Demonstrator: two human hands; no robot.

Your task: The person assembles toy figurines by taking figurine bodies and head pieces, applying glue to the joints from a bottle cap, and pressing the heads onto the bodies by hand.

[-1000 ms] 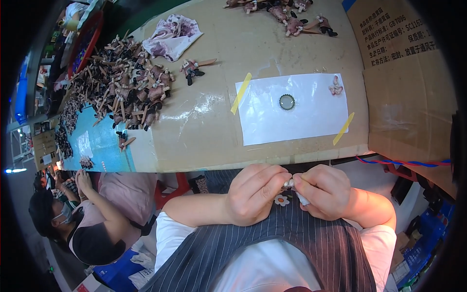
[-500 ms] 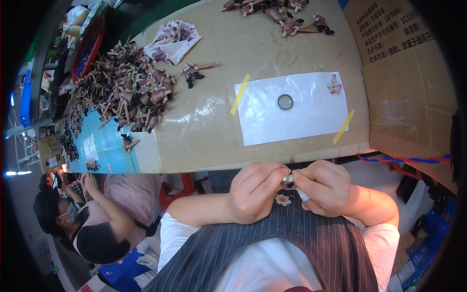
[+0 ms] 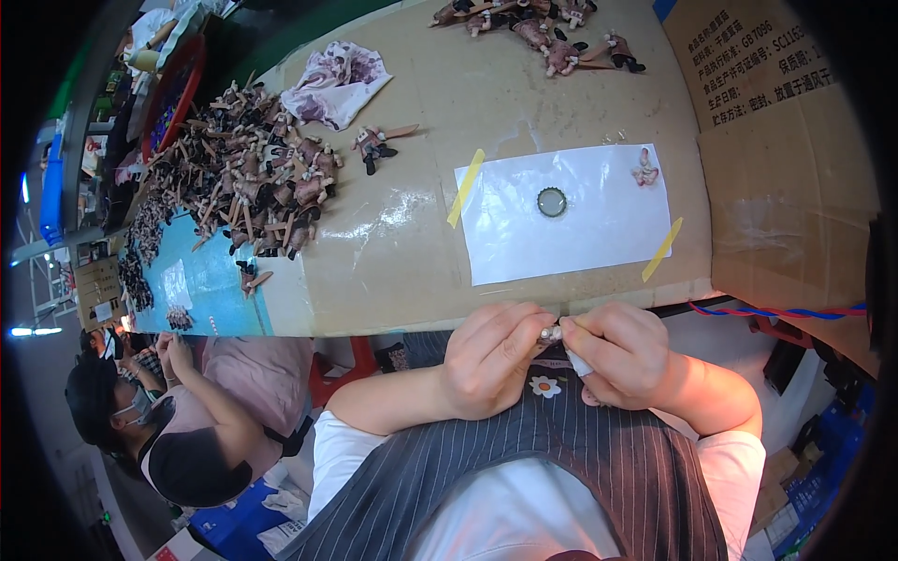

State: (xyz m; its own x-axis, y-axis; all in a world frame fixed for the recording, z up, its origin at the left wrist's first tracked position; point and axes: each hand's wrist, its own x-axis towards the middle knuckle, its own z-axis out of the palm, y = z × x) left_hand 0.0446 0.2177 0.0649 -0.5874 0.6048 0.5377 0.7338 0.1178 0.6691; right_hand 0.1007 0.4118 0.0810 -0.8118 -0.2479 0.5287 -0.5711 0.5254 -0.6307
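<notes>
In front of my chest, just off the table's near edge, my two hands meet fingertip to fingertip. My left hand (image 3: pixel 491 363) is closed, pinching a small pale, knobbly piece (image 3: pixel 553 333) that is mostly hidden by the fingers. From the other side my right hand (image 3: pixel 620 357) grips the same piece between thumb and forefinger. A bit of white cloth (image 3: pixel 577 363) sticks out from under the right fingers. Beyond the hands, a sheet of white paper (image 3: pixel 514 248) is taped to the table, carrying a bottle cap (image 3: pixel 552 202) and a small pale pink figurine (image 3: pixel 644 167).
A heap of small brown-and-black figurines with wooden sticks (image 3: pixel 257 178) covers the table's left. Behind it lie a stained cloth (image 3: pixel 337 82) and more figurines (image 3: pixel 561 54). A cardboard box (image 3: pixel 786 168) walls off the right. A masked co-worker (image 3: pixel 210 411) sits at left.
The view has shifted slightly. Both hands keep their pinch on the pale piece, with only a small shift of the fingers, and less of it shows between them now.
</notes>
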